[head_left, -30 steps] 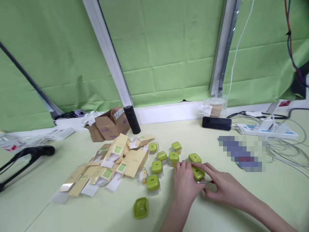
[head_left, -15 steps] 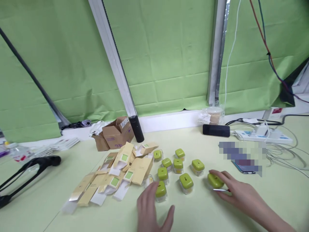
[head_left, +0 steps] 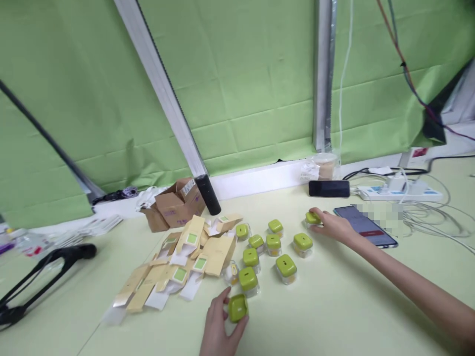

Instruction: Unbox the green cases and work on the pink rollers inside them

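1. The left hand (head_left: pixel 219 329) has its fingers and thumb around the sides of a loose green lid (head_left: pixel 237 307), near the front of the worktop (head_left: pixel 334 316);
2. the right hand (head_left: pixel 332 227), farther out, has its fingers closed about a small green-lidded box (head_left: pixel 312 217);
3. just beyond the left hand is a lidless clear box (head_left: pixel 230 273), with something yellow and white inside; the nearest lidded box (head_left: pixel 248 281) stands to its right;
4. seven more clear boxes with green lids stand between the hands, a large one (head_left: pixel 286 268) among them; yellow shows through some of the walls;
5. left of and beyond the left hand lie opened paper cartons (head_left: pixel 218 252); behind them a cardboard box (head_left: pixel 178 205) has raised flaps, its contents hidden.
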Tool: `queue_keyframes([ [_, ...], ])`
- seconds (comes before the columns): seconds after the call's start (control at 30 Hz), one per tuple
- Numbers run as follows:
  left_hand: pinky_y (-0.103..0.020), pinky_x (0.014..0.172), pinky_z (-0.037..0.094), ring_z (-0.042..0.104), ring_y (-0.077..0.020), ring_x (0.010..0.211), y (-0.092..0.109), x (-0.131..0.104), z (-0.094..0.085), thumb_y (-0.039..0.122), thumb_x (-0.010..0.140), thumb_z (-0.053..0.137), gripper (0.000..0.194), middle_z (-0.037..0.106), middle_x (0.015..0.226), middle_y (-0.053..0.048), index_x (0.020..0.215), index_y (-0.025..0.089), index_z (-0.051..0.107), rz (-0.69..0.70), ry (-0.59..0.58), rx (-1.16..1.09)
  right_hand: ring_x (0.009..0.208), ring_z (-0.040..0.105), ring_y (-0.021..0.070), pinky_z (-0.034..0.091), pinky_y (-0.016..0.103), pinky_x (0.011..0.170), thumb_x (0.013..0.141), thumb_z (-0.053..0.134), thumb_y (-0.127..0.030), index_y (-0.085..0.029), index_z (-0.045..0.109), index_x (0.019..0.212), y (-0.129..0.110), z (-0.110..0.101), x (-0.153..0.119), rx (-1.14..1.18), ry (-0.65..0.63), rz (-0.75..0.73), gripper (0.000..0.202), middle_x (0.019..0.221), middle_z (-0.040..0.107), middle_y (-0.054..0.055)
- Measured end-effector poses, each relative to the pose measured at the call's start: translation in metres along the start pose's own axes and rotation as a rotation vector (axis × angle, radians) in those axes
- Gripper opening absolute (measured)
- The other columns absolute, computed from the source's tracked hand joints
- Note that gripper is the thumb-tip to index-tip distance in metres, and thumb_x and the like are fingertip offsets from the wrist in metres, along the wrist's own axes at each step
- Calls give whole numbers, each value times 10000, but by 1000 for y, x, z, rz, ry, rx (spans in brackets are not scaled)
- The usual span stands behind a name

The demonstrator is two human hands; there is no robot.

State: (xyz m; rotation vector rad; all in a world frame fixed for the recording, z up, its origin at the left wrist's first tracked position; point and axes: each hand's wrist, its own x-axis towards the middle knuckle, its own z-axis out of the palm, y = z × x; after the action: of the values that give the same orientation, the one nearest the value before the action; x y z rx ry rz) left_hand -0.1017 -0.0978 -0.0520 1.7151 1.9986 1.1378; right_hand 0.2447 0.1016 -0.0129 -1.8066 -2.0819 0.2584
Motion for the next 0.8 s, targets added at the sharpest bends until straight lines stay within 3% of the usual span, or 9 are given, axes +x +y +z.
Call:
queue_keyframes([
  [0.13,-409,807,497,576,-264,932,8,1,-1,332,711,573,400,604,1018,-99,1083,185,579,22,-34,19,849,651,267,452,309,655,759,604,-401,-176,336,1352,-1,1,12,106,-72,-53,688,963,675,117],
  [0.2,-427,834,486,565,-269,959,9,0,-3,277,691,582,426,605,1054,-98,1110,198,570,13,-52,19,818,656,226,472,291,685,786,581,-397,-156,269,1391,8,-5,18,155,-81,-32,723,970,671,100],
  [0.33,-418,794,494,577,-256,886,8,-2,-12,313,713,597,394,609,1025,-94,1090,203,570,-21,-82,-31,804,645,201,508,325,697,905,460,-380,-107,366,1329,32,-15,41,190,-57,129,513,1008,642,111],
  [0.47,-377,823,489,577,-245,952,5,3,-16,375,738,566,384,575,1048,-95,1075,195,523,-48,120,-272,926,615,193,526,391,775,909,538,-306,-154,533,1171,43,-2,70,219,-101,215,303,1132,589,76],
  [0.57,-360,825,492,586,-235,951,4,11,-10,412,722,576,412,564,1067,-87,1068,204,494,-73,239,-413,966,603,202,517,403,806,906,544,-296,-165,543,1165,40,13,88,236,-113,177,291,1169,576,78],
  [0.7,-372,819,498,604,-245,935,0,18,3,455,713,588,446,591,1067,-93,1074,206,507,-79,252,-384,971,598,196,512,397,820,915,527,-297,-183,556,1150,31,22,103,271,-79,37,263,1181,574,76],
  [0.8,-399,838,500,619,-264,939,-13,17,13,449,737,543,448,611,1063,-103,1105,195,504,-26,236,-305,973,596,194,509,403,824,914,531,-291,-183,556,1150,26,21,98,320,-20,-65,260,1188,571,75],
])
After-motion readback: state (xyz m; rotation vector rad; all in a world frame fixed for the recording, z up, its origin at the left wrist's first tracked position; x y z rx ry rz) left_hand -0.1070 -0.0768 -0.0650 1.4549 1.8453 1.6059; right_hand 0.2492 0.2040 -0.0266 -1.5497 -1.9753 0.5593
